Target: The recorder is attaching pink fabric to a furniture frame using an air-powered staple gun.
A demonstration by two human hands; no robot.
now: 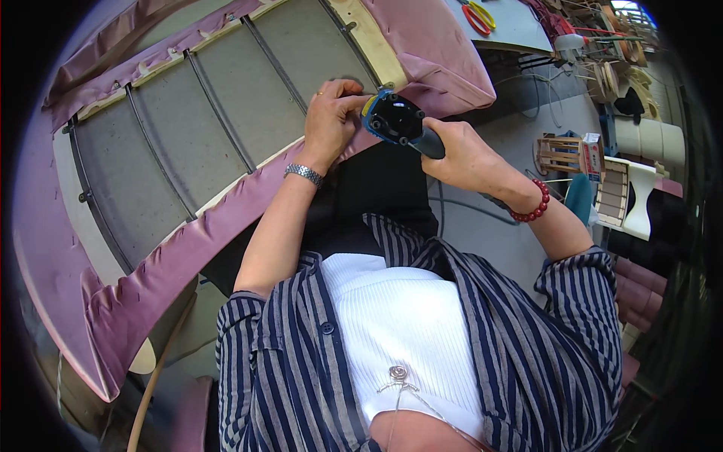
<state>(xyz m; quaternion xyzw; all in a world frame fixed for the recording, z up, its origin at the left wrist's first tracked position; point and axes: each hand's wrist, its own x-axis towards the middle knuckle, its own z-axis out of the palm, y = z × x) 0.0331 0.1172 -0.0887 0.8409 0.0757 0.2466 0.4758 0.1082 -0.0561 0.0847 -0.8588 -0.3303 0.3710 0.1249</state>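
My right hand (468, 157) is wrapped round the dark handle of a black and blue staple gun (398, 120). The gun's head is over the near edge of an upturned furniture frame, right beside my left fingertips. My left hand (330, 120) has its fingers bent and pinched at that edge, on the pink cover (162, 265); the fingertips are partly hidden. The cover is folded over the pale wooden rail (369, 47) and lies puckered along the near side. Dark curved bars (218, 105) cross the grey panel (237, 64) inside the frame.
Scissors with red and yellow handles (479, 18) lie on a pale tabletop (520, 29) beyond the frame. A hose (471, 205) hangs below the gun. To the right stand a small wooden crate (559, 154), white rolls (651, 139) and a white curved piece (639, 200).
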